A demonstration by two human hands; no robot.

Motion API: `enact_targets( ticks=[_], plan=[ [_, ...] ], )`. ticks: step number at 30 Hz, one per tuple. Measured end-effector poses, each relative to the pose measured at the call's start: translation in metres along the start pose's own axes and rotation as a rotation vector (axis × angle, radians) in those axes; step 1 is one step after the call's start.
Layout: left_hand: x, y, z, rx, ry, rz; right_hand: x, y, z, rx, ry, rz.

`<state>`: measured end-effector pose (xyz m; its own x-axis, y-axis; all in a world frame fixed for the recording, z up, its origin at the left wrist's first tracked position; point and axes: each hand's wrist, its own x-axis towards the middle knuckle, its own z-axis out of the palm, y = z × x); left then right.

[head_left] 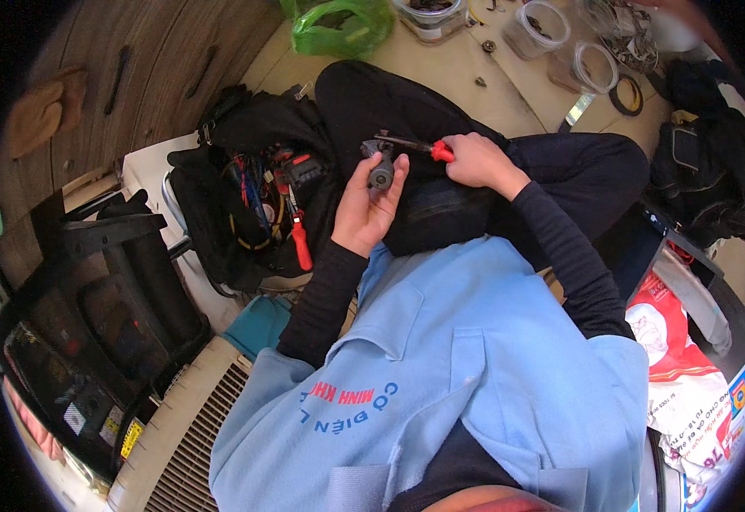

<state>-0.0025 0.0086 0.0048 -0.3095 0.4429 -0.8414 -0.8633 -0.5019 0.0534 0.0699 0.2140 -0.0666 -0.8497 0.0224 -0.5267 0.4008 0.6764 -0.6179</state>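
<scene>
Over my crossed legs, my left hand (366, 208) is closed around a small dark grey part with a rounded, cylindrical end (381, 177). Its exact kind is too small to make out. My right hand (480, 161) grips a screwdriver by its red handle (442, 151). The dark shaft points left, and its tip lies at the top of the grey part; whether it touches is unclear. Left of my legs stands an open black tool bag (210, 192) with wires and tools inside. Another red-handled tool (300, 243) leans at its near side.
Clear plastic tubs (536, 31) of small parts, a green plastic bag (343, 30) and a tape roll (626, 95) lie on the tiled floor ahead. A black bag (705, 175) and a red-white sack (684, 375) are right. Wooden drawers (125, 77) and a slatted grille (193, 435) stand left.
</scene>
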Motion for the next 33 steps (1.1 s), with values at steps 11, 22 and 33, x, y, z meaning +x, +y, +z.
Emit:
enact_targets(
  ticks=[11,22,33],
  plan=[
    [-0.014,-0.009,0.018,0.464,-0.343,-0.183,-0.028,-0.024,-0.025,0.123,0.258,-0.152],
    [-0.044,0.008,0.083,0.658,-0.81,-0.152,-0.07,-0.082,-0.095,0.323,0.544,-0.347],
    [-0.067,-0.015,0.116,0.907,-0.791,0.337,-0.087,-0.09,-0.124,0.396,0.519,-0.355]
  ],
)
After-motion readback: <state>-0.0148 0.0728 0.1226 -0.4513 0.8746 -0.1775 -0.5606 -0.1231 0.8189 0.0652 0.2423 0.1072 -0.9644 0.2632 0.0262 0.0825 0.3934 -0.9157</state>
